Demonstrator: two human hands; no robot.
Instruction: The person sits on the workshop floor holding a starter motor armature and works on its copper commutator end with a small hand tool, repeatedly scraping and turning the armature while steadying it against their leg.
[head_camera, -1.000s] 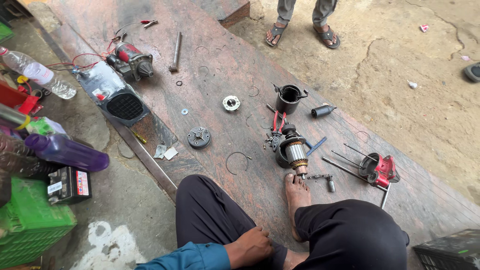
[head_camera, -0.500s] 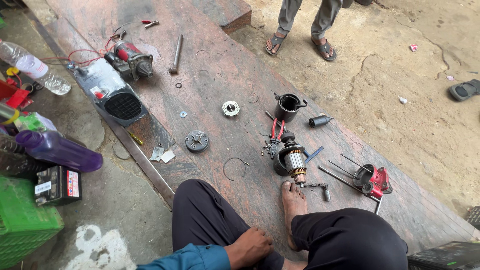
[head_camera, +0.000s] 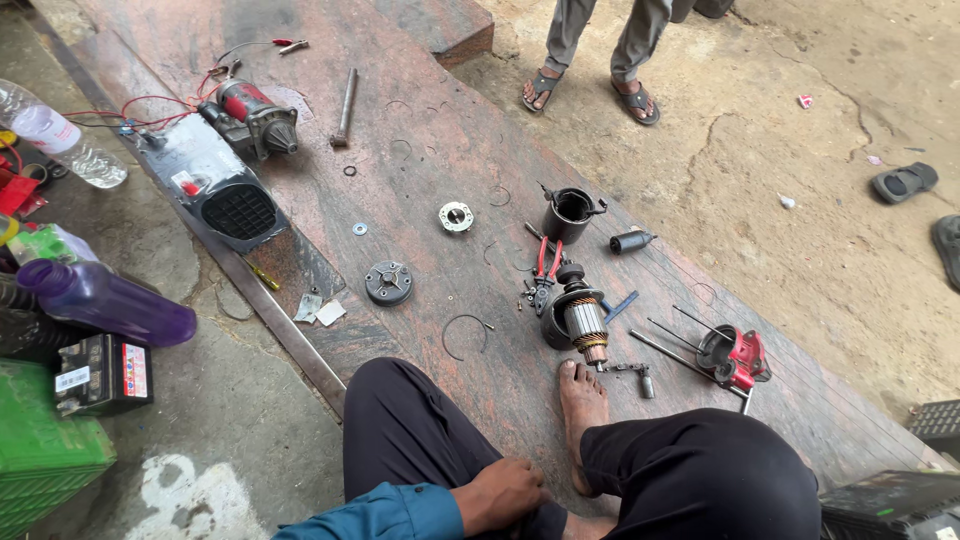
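One hand, the left (head_camera: 500, 495), rests curled and empty on the black-trousered knee; its grip pinches nothing. Nearest lies the copper-wound motor armature (head_camera: 578, 318) on the reddish stone surface (head_camera: 430, 140), just beyond a bare foot (head_camera: 582, 400). No right hand shows.

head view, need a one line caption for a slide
Seated person's left hand rests on their lap beside a stone slab strewn with a motor armature, red pliers and a black housing.

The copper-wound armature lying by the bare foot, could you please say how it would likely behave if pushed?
The armature looks cylindrical and lies on its side on the stone slab, so it would probably roll. Its metal core and copper windings suggest it is heavy for its size, and stiff.
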